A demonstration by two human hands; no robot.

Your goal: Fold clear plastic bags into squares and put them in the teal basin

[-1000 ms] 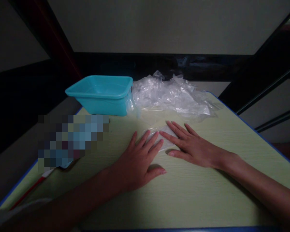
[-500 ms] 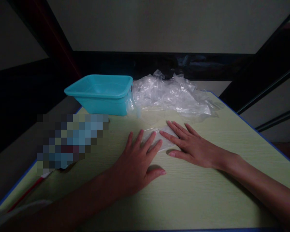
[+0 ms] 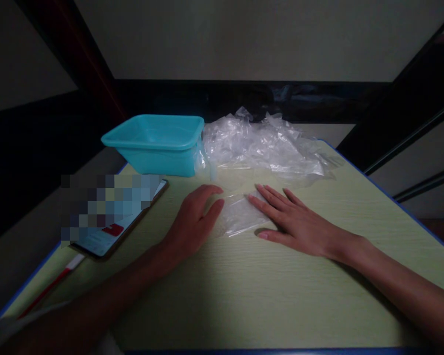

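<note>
A small, flat, folded clear plastic bag (image 3: 240,217) lies on the table in front of me. My right hand (image 3: 294,219) rests palm down with its fingers spread, the fingertips on the bag's right part. At the bag's left edge is my left hand (image 3: 192,214), turned on its side. Its fingers curve towards the thumb, with a gap between them and nothing visible inside. Behind the folded bag, a crumpled heap of clear plastic bags (image 3: 266,143) spreads over the far end of the table.
A turquoise plastic basin (image 3: 157,160) stands at the back left, touching the plastic heap. To the left lies a phone (image 3: 133,212), partly blurred out, with a red and white cable (image 3: 64,273) at its near end. The light wooden table (image 3: 281,301) has blue edging.
My left hand has lifted from lying flat on the bag, moved left and turned on its side with fingers curved. More of the bag now shows. My right hand has stayed in place.
</note>
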